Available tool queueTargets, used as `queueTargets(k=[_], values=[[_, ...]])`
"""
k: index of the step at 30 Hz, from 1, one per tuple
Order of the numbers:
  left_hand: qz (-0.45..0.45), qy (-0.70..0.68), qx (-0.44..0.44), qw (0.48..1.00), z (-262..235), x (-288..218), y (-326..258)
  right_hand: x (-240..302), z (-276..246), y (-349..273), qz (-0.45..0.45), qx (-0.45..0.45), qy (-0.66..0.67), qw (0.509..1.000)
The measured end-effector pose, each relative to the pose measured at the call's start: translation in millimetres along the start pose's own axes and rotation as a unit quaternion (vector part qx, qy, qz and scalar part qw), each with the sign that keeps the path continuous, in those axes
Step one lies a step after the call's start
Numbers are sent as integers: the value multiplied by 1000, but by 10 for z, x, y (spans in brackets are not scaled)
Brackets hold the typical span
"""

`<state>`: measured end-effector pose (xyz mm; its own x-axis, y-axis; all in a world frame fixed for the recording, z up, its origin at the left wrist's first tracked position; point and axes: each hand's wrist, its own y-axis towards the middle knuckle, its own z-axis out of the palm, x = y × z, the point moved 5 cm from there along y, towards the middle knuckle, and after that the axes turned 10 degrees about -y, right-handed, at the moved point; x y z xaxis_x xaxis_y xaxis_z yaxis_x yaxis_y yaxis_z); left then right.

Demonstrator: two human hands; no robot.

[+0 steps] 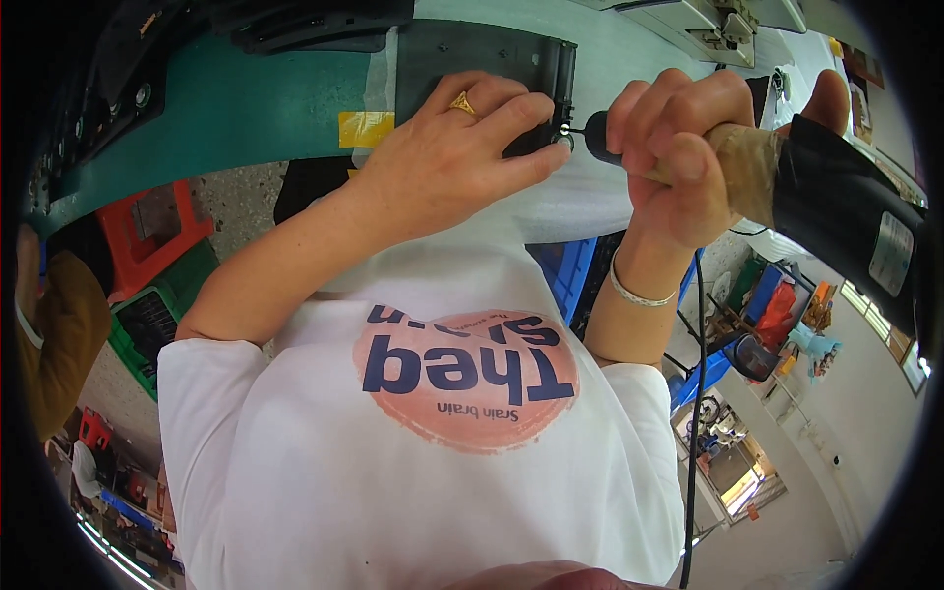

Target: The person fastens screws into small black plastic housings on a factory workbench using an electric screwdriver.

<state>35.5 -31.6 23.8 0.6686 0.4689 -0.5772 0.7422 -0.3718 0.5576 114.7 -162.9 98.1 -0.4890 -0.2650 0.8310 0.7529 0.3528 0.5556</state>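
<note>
A black plastic panel [480,51] lies on the bench in front of me. My left hand [462,138] rests over its near right part, holding it with the thumb and index finger on either side of a corner. Beside those fingertips is a small round metal fitting [563,141]. My right hand [678,147] is wrapped round a black electric screwdriver [846,211], which has tan tape around its front part. The screwdriver lies nearly level, and its thin bit points left, reaching the panel's corner by the fitting. Whether a screw sits under the bit is too small to tell.
A green mat [265,103] covers the bench's left side, with yellow tape [366,129] at its edge. More black plastic parts [305,22] lie at the back left. A black cable [696,413] hangs at my right. A red stool [157,236] and another person's sleeve [74,334] are at the left.
</note>
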Motion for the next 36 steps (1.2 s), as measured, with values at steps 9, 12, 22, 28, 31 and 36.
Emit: queueTargets(k=[9,12,22,28,31,36], values=[[13,11,-15,1000,9,-31,7,-9,-55,-81,74,53,-26,996],[9,10,-11,1000,31,-34,7,61,53,-43,64,30,-61,996],[24,26,-25,999,30,-52,1,29,10,-29,29,71,-49,996],[36,33,-37,998,36,-44,1,-38,-25,-23,40,3,15,999],[45,31,-38,998,29,-30,-9,-14,-21,-50,3,-19,10,1000],[53,37,-28,998,-18,-67,17,20,17,-63,23,-65,7,998]])
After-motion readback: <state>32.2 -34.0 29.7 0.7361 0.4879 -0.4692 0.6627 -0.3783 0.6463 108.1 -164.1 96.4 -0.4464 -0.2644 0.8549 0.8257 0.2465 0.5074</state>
